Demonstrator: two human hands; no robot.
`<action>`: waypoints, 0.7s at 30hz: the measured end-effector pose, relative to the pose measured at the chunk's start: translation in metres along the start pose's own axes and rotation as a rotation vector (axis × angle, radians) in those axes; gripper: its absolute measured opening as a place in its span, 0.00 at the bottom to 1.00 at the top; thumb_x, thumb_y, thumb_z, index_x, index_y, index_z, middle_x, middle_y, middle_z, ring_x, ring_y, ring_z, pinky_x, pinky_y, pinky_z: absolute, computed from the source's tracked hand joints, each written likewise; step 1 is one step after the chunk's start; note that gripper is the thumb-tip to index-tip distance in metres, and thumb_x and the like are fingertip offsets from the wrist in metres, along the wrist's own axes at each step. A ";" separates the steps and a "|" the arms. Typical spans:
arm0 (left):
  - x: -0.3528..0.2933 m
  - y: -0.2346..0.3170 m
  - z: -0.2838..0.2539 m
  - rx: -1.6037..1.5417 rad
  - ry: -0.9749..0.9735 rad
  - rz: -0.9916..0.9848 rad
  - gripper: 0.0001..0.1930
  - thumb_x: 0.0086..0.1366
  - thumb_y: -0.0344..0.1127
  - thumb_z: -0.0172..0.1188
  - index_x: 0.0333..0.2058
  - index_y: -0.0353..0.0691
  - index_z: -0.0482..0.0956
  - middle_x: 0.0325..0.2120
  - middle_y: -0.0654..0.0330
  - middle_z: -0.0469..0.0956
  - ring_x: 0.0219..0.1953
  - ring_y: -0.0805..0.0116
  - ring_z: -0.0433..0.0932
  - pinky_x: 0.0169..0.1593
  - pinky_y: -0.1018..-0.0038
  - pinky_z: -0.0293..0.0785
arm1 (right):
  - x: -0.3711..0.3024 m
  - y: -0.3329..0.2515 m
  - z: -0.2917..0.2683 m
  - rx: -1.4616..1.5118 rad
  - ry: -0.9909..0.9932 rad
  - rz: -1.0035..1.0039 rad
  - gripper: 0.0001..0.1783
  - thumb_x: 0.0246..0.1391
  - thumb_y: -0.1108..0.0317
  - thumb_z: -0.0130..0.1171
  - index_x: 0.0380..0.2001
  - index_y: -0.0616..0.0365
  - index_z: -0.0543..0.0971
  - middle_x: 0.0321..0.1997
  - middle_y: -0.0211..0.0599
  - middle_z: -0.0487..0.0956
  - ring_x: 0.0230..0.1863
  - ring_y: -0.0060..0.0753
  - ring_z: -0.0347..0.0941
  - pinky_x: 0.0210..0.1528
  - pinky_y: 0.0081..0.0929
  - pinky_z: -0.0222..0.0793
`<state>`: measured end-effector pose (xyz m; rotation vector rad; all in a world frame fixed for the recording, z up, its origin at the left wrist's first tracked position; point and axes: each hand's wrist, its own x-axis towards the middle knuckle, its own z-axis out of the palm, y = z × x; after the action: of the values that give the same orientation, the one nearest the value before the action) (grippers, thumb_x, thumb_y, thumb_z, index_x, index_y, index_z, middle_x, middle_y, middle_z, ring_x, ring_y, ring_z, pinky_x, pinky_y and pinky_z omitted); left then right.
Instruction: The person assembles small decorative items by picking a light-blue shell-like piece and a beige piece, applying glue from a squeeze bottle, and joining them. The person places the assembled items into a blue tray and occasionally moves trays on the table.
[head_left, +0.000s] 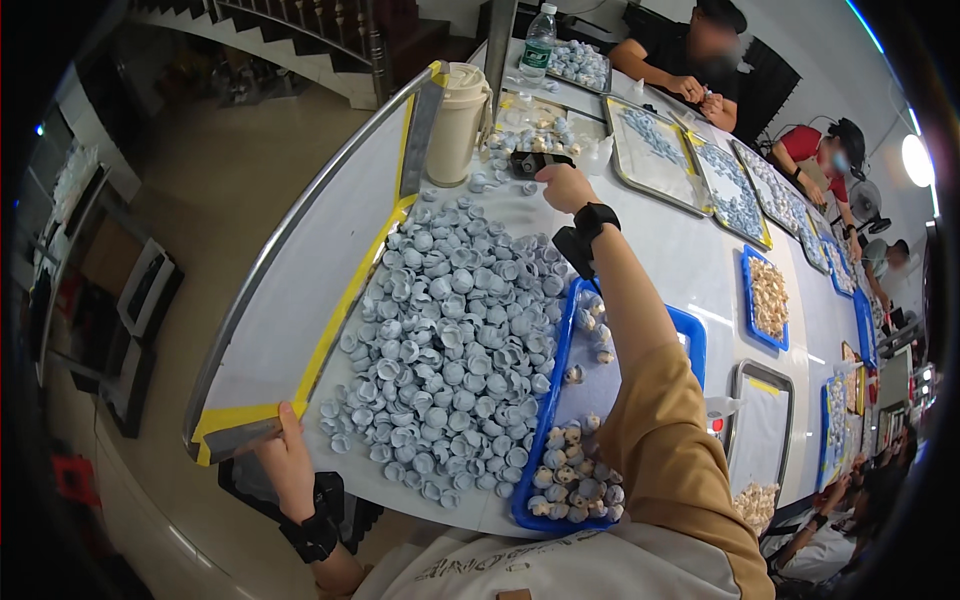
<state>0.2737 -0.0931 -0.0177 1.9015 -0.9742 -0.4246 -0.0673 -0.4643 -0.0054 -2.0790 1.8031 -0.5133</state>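
My left hand [287, 470] grips the near corner of a metal-rimmed tray [290, 260] lined with a white sheet and yellow tape. The tray stands tilted up on its edge at the table's left side. Beside it spreads a big heap of grey-blue, cup-shaped shells [455, 340]. My right hand [567, 188] reaches to the far side of the heap, its fingers closed on a small black object [540, 163] whose kind I cannot make out. Loose blue and cream pieces [540, 135] lie just past it.
A cream lidded tumbler [459, 125] stands by the tray's far end, with a water bottle [538, 45] behind. Under my right arm, a blue tray [560, 440] holds round blue-and-cream pieces. More trays [655, 150] line the table. Several people [690, 65] sit along its far side.
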 end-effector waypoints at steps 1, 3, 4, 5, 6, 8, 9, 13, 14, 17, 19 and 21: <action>0.001 0.000 0.000 -0.014 -0.006 -0.010 0.18 0.65 0.40 0.48 0.40 0.24 0.69 0.35 0.52 0.73 0.33 0.69 0.75 0.32 0.76 0.76 | 0.002 0.004 0.003 -0.045 -0.009 -0.053 0.17 0.41 0.71 0.53 0.38 0.49 0.79 0.44 0.44 0.76 0.47 0.43 0.71 0.51 0.34 0.66; 0.002 0.003 0.003 -0.046 0.048 0.012 0.18 0.65 0.39 0.47 0.37 0.23 0.70 0.32 0.52 0.73 0.31 0.68 0.76 0.31 0.76 0.76 | 0.004 0.007 0.011 -0.053 -0.013 -0.074 0.17 0.41 0.72 0.52 0.39 0.49 0.79 0.44 0.44 0.76 0.48 0.43 0.71 0.51 0.34 0.65; 0.001 0.008 0.009 -0.064 0.109 0.044 0.19 0.66 0.39 0.47 0.34 0.21 0.71 0.28 0.52 0.74 0.28 0.68 0.76 0.31 0.75 0.75 | 0.005 0.007 0.013 -0.057 -0.014 -0.085 0.18 0.41 0.72 0.52 0.39 0.49 0.78 0.44 0.44 0.76 0.48 0.43 0.71 0.51 0.34 0.65; 0.001 0.010 0.012 -0.083 0.169 0.076 0.20 0.66 0.38 0.46 0.31 0.20 0.72 0.24 0.52 0.75 0.26 0.68 0.76 0.30 0.75 0.75 | 0.004 0.007 0.014 -0.094 0.007 -0.089 0.17 0.41 0.72 0.52 0.38 0.49 0.79 0.43 0.44 0.76 0.47 0.43 0.71 0.51 0.34 0.66; 0.001 0.011 0.010 -0.070 0.144 0.068 0.19 0.66 0.38 0.46 0.31 0.20 0.72 0.25 0.51 0.75 0.26 0.68 0.76 0.31 0.75 0.75 | 0.000 0.000 0.013 -0.129 0.026 -0.095 0.16 0.41 0.72 0.52 0.37 0.49 0.79 0.43 0.44 0.77 0.47 0.44 0.72 0.51 0.34 0.66; 0.000 0.012 0.006 -0.046 0.093 0.052 0.19 0.66 0.38 0.46 0.33 0.19 0.71 0.28 0.50 0.75 0.28 0.67 0.76 0.32 0.75 0.76 | -0.002 -0.009 0.010 -0.127 -0.040 -0.085 0.15 0.40 0.71 0.52 0.35 0.50 0.80 0.42 0.44 0.77 0.46 0.45 0.72 0.50 0.36 0.67; 0.000 0.012 0.005 -0.045 0.083 0.053 0.19 0.66 0.38 0.46 0.33 0.19 0.71 0.28 0.50 0.75 0.28 0.67 0.76 0.32 0.75 0.76 | -0.002 -0.012 0.007 -0.093 -0.122 -0.066 0.14 0.40 0.71 0.52 0.34 0.51 0.80 0.41 0.45 0.77 0.45 0.45 0.72 0.49 0.37 0.67; 0.000 0.013 0.007 -0.050 0.078 0.053 0.19 0.66 0.38 0.46 0.34 0.19 0.71 0.29 0.50 0.75 0.28 0.67 0.76 0.32 0.75 0.76 | -0.001 -0.016 0.012 -0.138 -0.099 -0.056 0.12 0.40 0.69 0.52 0.30 0.57 0.80 0.39 0.49 0.77 0.43 0.48 0.73 0.47 0.39 0.68; 0.000 0.013 0.009 -0.054 0.085 0.052 0.19 0.66 0.38 0.47 0.34 0.19 0.71 0.29 0.50 0.75 0.28 0.67 0.76 0.32 0.75 0.76 | -0.002 -0.019 0.014 -0.152 -0.080 -0.100 0.12 0.40 0.69 0.52 0.30 0.58 0.79 0.39 0.49 0.77 0.43 0.48 0.73 0.47 0.39 0.68; -0.002 0.006 0.006 -0.066 0.101 0.041 0.19 0.66 0.38 0.46 0.34 0.20 0.71 0.28 0.51 0.75 0.27 0.68 0.76 0.34 0.75 0.76 | -0.016 -0.058 0.021 -0.169 -0.076 -0.230 0.12 0.40 0.69 0.51 0.28 0.62 0.79 0.38 0.52 0.76 0.43 0.49 0.73 0.45 0.39 0.69; -0.001 0.006 0.007 -0.075 0.126 0.049 0.19 0.66 0.38 0.47 0.34 0.20 0.71 0.27 0.52 0.75 0.27 0.68 0.75 0.33 0.75 0.75 | -0.011 -0.071 0.035 -0.110 -0.127 -0.331 0.15 0.41 0.66 0.49 0.31 0.61 0.78 0.36 0.53 0.77 0.43 0.51 0.73 0.46 0.41 0.68; 0.000 0.008 0.007 -0.065 0.114 0.050 0.18 0.66 0.38 0.47 0.34 0.21 0.71 0.26 0.53 0.75 0.27 0.69 0.75 0.32 0.75 0.74 | -0.007 -0.085 0.043 -0.055 -0.182 -0.421 0.18 0.44 0.64 0.44 0.35 0.59 0.77 0.38 0.54 0.76 0.44 0.53 0.72 0.50 0.42 0.65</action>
<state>0.2653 -0.0990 -0.0142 1.8181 -0.9197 -0.3110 0.0260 -0.4449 -0.0031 -2.4664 1.2960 -0.3651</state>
